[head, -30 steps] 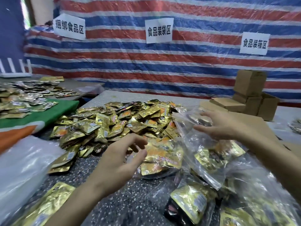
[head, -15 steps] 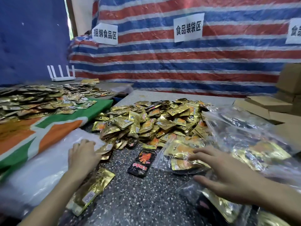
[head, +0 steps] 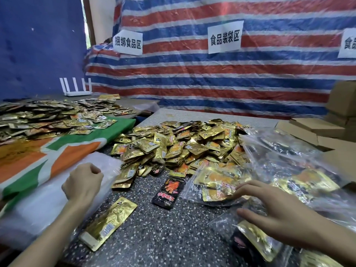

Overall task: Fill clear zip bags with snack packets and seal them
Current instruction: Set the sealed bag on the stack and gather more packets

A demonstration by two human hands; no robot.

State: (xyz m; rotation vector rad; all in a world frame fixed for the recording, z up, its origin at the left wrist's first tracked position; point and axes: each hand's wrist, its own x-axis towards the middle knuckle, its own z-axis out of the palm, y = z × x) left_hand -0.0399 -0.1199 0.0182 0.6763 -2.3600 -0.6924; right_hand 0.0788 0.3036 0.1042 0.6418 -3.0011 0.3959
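A heap of gold snack packets [head: 183, 145] lies in the middle of the speckled table [head: 163, 237]. At the left edge is a stack of empty clear zip bags [head: 38, 205]; my left hand [head: 82, 182] rests on it with fingers curled, pinching the top bag. My right hand [head: 279, 214] hovers with fingers spread, its fingertips touching a filled clear bag [head: 212, 180]. More filled bags [head: 289, 160] are piled at the right. A black packet [head: 168, 191] and a long gold packet [head: 109, 218] lie loose between my hands.
A second spread of packets [head: 48, 116] covers the green and orange cloth at the left, with a white router [head: 77, 89] behind it. Flat cardboard boxes [head: 312, 128] sit at the back right. A striped tarp with paper signs forms the back wall.
My left hand moved from the packet heap to the stack of empty bags and curled its fingers there. My right hand came down from a raised bag to the filled bags on the table.
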